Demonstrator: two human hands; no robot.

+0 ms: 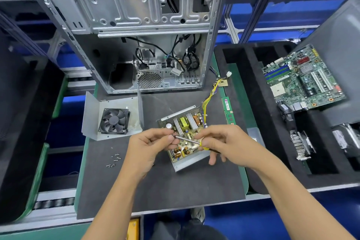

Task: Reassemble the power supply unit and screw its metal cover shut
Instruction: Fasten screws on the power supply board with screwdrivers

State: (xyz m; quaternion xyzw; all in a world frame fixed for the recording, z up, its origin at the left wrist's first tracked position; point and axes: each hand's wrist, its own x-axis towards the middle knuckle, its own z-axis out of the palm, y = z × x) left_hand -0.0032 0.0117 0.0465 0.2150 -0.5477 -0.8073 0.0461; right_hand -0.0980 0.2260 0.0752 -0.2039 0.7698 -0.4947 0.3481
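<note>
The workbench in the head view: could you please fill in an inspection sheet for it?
Surface: dark mat, loose screws at left.
Job's things: open power supply board in its metal base; cover with fan lying apart, left.
Clutter: RAM stick; motherboard on foam tray at right.
Hands: left hand pinches the tip of the screwdriver; right hand grips its handle.
Cables: yellow wire bundle from board.
Surroundings: empty computer case behind.

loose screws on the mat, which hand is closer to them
Left. The left hand is just right of the loose screws; the right hand, gripping the screwdriver, is farther right, over the circuit board.
</note>
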